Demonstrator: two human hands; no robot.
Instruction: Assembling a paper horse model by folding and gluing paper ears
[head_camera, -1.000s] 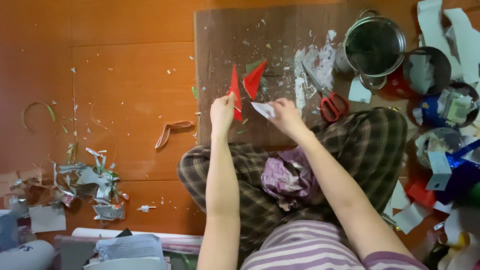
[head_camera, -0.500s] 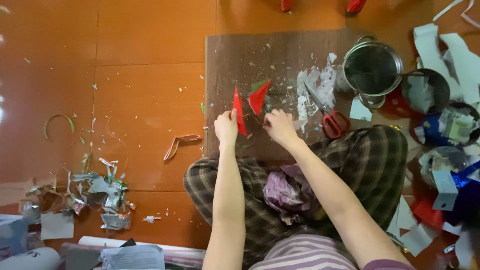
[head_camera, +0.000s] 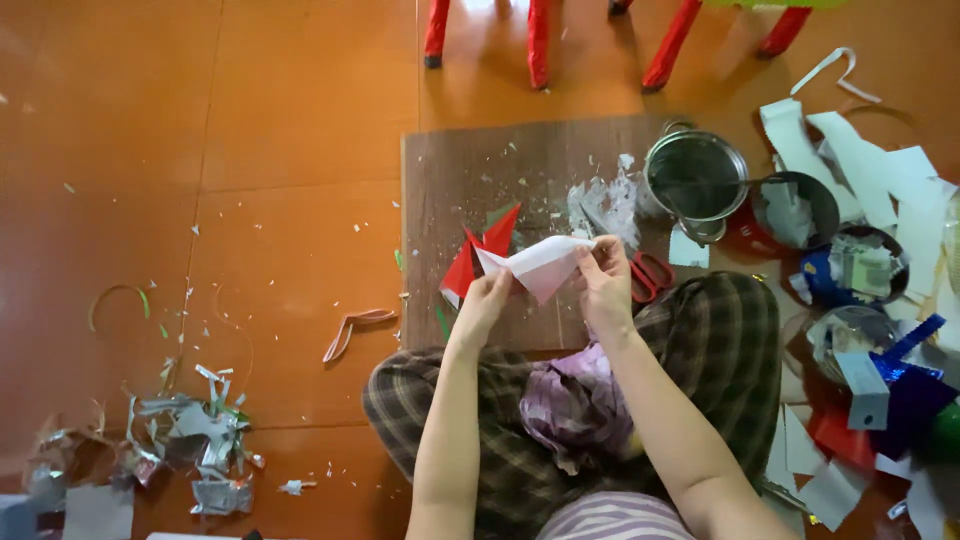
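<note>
Both my hands hold up a folded white paper piece (head_camera: 540, 265) over a brown board (head_camera: 450, 180). My left hand (head_camera: 487, 300) pinches its lower left corner and my right hand (head_camera: 605, 275) pinches its right edge. Just behind the paper, red paper triangles (head_camera: 478, 255) lie on the board. Red-handled scissors (head_camera: 650, 275) rest by my right hand, partly hidden by it. I sit cross-legged in checked trousers with crumpled purple paper (head_camera: 575, 400) in my lap.
A steel pot (head_camera: 695, 180) and several small bowls (head_camera: 800, 210) of scraps stand at the right, among white paper strips (head_camera: 860, 160) and blue foil (head_camera: 900, 390). Foil scraps (head_camera: 190, 440) litter the orange floor at the left. Red chair legs (head_camera: 540, 40) stand beyond the board.
My hands have lifted from the board and now hold a larger white paper piece between them. The view has tilted up, bringing the red chair legs into sight.
</note>
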